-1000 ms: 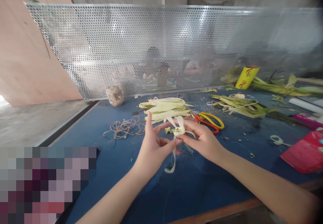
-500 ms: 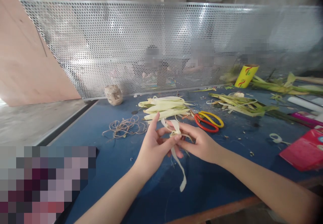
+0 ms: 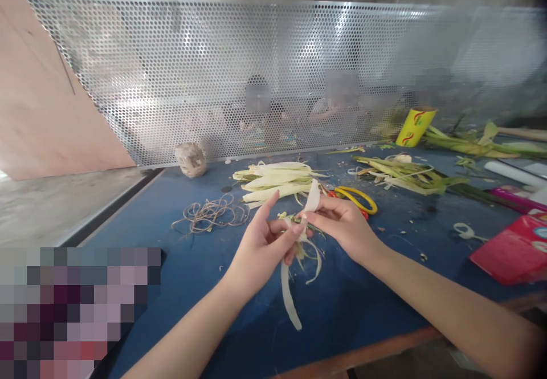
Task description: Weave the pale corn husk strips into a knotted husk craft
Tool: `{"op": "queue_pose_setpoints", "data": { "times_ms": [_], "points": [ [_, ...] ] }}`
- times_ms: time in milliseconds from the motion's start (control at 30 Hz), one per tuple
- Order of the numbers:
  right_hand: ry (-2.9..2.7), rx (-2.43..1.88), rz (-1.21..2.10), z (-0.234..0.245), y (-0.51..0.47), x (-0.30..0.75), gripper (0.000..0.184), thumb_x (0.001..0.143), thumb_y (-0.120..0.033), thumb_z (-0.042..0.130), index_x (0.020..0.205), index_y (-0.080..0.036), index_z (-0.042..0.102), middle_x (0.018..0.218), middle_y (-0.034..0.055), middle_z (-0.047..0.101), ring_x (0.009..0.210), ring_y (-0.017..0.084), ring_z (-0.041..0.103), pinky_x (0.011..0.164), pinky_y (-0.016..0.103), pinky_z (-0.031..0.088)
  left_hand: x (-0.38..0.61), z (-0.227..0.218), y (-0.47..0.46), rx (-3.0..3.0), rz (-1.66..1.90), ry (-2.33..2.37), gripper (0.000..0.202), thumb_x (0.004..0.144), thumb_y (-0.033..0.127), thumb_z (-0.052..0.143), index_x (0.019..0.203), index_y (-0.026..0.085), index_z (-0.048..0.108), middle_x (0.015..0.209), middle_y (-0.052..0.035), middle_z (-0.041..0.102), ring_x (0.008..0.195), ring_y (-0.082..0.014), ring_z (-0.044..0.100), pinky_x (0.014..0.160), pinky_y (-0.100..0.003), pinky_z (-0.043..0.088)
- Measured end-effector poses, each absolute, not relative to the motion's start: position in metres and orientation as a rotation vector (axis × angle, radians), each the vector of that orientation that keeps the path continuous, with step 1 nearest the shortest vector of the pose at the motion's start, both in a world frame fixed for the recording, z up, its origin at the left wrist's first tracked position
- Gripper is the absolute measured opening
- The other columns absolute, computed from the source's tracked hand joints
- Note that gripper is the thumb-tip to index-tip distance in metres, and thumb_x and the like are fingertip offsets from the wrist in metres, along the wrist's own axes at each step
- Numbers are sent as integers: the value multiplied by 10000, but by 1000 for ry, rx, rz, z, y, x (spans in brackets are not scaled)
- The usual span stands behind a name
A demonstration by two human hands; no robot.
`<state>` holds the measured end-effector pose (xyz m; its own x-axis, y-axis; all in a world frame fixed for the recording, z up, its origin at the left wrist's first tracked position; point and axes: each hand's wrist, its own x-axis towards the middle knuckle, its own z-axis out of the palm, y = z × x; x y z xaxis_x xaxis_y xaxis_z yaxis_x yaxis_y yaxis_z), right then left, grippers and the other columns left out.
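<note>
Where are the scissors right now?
In the head view, right of centre: the scissors lie on the blue table just beyond the right hand, which partly hides them, with the pale husks to their left.

Blue table [image 3: 179, 288]. Pale lump [image 3: 190, 159] near far left corner; tangled twine [image 3: 209, 215] toward left edge; husk pile [image 3: 280, 178] toward far edge, scissors [image 3: 374, 206] beside; yellow roll [image 3: 416, 127] by far edge.
</note>
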<state>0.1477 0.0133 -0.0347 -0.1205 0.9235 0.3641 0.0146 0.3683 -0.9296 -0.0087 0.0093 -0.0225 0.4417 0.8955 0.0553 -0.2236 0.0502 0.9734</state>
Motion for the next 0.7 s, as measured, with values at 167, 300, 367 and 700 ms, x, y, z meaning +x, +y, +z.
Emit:
{"op": "queue_pose_setpoints", "data": {
  "times_ms": [167, 300, 367, 700],
  "points": [
    [-1457, -1001, 843, -33, 15, 151, 121, 720, -303, 631, 723, -187, 661, 704, 20, 643, 695, 154, 581, 643, 275, 451, -8, -24, 10, 1257, 909, 685, 826, 725, 245, 641, 1380, 167, 144, 690, -23, 655, 422, -32, 432, 429, -183, 352],
    [-1576, -981, 1010, -34, 17, 151, 226, 794, -381, 533, 807, -173, 622, 675, 14, 610, 644, 140, 565, 615, 268, 442, -9, -22, 10, 1259, 951, 750, 854, 650, 200, 703, 1355, 190, 221, 681, 15, 622, 448, -38, 469, 413, -162, 346],
    [-1674, -974, 1061, -33, 16, 152, 282, 833, -422, 459, 815, -167, 577, 678, 10, 582, 616, 125, 538, 592, 257, 426, -11, -20, 11, 1270, 981, 785, 859, 627, 189, 716, 1342, 194, 240, 679, 29, 602, 448, -44, 482, 380, -152, 328],
    [-2113, -1061, 592, -31, 8, 153, 191, 819, -267, 494, 656, -171, 468, 622, -21, 504, 590, 96, 450, 572, 232, 344, -14, -16, 12, 1325, 1027, 840, 843, 653, 171, 680, 1340, 174, 190, 788, -10, 595, 527, -95, 548, 340, -161, 361]
  ]
}}
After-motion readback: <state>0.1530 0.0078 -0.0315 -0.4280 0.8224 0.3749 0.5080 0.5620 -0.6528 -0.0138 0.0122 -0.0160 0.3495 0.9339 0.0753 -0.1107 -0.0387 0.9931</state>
